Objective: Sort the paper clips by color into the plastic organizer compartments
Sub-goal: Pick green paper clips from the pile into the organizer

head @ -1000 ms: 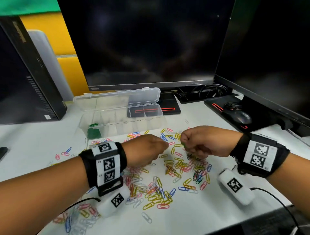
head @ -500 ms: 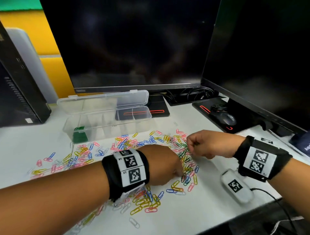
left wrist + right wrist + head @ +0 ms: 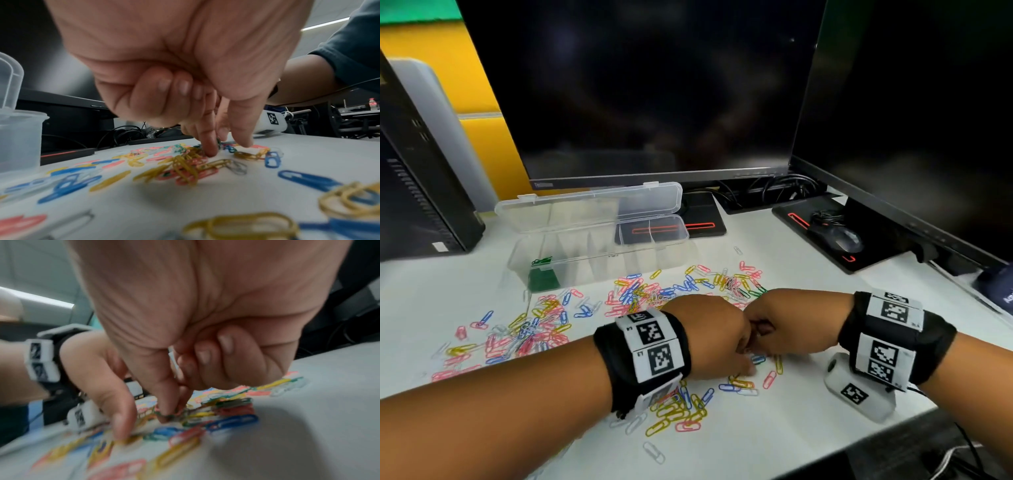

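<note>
Fingers point(image 3: 164, 408) of the right hand point(image 3: 791, 322) pinch a green wire paper clip point(image 3: 164, 416) in the heap; the left hand point(image 3: 709, 339) presses forefinger and thumb onto neighbouring clips, other fingers curled. Light, springy, prone to tangle: take one end. Smooth white desk point(image 3: 774, 438); clear plastic organizer point(image 3: 599, 253) lies well apart, below dark monitors point(image 3: 654, 85).

- Two hands point(image 3: 753, 334)
- One plastic organizer point(image 3: 599, 260)
- Paper clips point(image 3: 678, 411): too many to count
- Two monitors point(image 3: 654, 96)
- One mouse point(image 3: 840, 236)
</note>
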Tool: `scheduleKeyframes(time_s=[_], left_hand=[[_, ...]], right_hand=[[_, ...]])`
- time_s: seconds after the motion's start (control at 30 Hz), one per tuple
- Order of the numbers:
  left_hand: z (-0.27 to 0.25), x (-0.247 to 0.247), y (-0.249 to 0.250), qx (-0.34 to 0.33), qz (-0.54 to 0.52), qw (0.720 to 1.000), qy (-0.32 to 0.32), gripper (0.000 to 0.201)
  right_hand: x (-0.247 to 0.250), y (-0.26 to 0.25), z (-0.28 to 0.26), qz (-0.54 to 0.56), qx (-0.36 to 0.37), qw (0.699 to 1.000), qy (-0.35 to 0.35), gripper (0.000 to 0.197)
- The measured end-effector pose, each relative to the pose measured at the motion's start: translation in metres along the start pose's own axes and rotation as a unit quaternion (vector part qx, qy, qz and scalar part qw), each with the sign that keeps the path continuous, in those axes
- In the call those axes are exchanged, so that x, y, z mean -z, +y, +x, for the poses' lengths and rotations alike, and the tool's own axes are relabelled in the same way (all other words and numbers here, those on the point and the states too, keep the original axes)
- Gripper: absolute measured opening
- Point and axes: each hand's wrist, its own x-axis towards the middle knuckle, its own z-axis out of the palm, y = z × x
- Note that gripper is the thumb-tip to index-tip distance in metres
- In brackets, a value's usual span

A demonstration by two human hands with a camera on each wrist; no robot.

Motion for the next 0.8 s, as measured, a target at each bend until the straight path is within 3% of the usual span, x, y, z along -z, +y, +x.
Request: scheduleKeyframes(time_s=[0.2,0.3,0.67,0.8], left_hand=[[0.003,0.002,-0.011,0.024,-0.069,0.997,0.011,0.021],[0.001,0.003,-0.013,0.020,-0.078,0.997,0.020,0.019],[0.004,-0.002,-0.002,0.026,-0.037,0.999,0.021,0.040],[0.005,-0.002,-0.001,0.027,-0.030,0.999,0.026,0.035]], right_hand=[[0.005,0.005,-0.003,0.039,-0.026,0.999,0.014,0.008],[0.006,0.006,-0.003,0.071,-0.037,0.997,0.012,0.014],[0.010,0.007,-0.005,0.049,-0.058,0.997,0.024,0.019],[0.013,0.012,-0.008,0.031,-0.067,0.997,0.011,0.017]])
